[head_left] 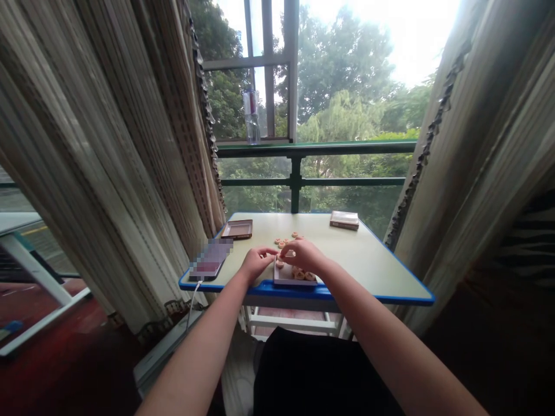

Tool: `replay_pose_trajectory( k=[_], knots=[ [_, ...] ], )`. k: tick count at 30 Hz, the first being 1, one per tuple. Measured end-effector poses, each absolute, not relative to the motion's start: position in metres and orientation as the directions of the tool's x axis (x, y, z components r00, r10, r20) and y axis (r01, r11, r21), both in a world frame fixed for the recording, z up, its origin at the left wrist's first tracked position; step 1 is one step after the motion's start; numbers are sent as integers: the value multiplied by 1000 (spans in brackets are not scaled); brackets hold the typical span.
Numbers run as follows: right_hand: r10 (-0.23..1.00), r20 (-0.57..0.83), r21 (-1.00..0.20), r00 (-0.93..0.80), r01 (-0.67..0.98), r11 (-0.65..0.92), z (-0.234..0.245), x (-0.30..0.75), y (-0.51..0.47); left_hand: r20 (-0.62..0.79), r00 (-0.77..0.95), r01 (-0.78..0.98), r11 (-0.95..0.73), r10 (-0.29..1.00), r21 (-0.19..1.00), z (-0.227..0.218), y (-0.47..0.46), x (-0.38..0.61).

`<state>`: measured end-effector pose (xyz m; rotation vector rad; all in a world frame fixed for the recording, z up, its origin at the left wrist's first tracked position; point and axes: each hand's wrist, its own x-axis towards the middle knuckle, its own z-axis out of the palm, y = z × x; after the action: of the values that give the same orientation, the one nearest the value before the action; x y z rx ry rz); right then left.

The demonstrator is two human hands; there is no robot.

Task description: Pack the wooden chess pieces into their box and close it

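An open shallow box (295, 282) stands at the table's near edge with several round wooden chess pieces (304, 274) in its right part. One more chess piece (280, 263) sits at its left side. My left hand (259, 261) is at the box's upper left corner, fingers stretched out and a gap under the thumb. Over the box, my right hand (299, 253) pinches its fingertips at a chess piece, partly hidden by the fingers. Beyond both hands, several loose chess pieces (281, 244) lie on the tabletop.
A phone (212, 260) with a white cable lies on the table's left side. Behind it is a brown box lid (237, 229). A small flat box (344, 220) lies at the back right. The blue-rimmed table (368, 260) stands before a window railing, between curtains (173, 173).
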<state>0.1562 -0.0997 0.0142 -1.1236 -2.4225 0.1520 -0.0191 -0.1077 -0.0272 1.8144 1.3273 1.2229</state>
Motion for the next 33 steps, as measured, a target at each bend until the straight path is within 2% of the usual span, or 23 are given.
replay_pose_trajectory(
  k=[4, 8, 12, 17, 24, 27, 29, 31, 33],
  knots=[
    [764, 418, -382, -492, 667, 639, 10, 161, -99, 392, 157, 387, -422, 906, 820, -25, -110, -18],
    [725, 478, -382, -496, 626, 680, 3, 160, -101, 383, 178, 377, -423, 906, 824, -23, -113, -18],
    [691, 536, -384, -485, 589, 711, 2, 161, -101, 360, 120, 364, -378, 925, 851, -23, -114, -18],
    [731, 501, -417, -463, 611, 673, 11, 167, -95, 358, 52, 327, -355, 932, 876, -26, -110, -19],
    [665, 455, -411, -593, 523, 747, 22, 150, -79, 362, 71, 294, -366, 930, 883, -28, -106, -20],
    [688, 413, -414, -597, 549, 726, 26, 153, -60, 393, -13, 353, -364, 919, 862, -30, -101, -21],
    [753, 397, -412, -525, 631, 658, 25, 164, -44, 413, -79, 446, -338, 907, 829, -32, -93, -23],
    [818, 396, -413, -417, 714, 565, 19, 179, -29, 392, -62, 559, -293, 918, 776, -33, -80, -26],
    [853, 408, -427, -324, 759, 492, 11, 194, -18, 322, 33, 653, -264, 946, 710, -31, -63, -30]
  ],
)
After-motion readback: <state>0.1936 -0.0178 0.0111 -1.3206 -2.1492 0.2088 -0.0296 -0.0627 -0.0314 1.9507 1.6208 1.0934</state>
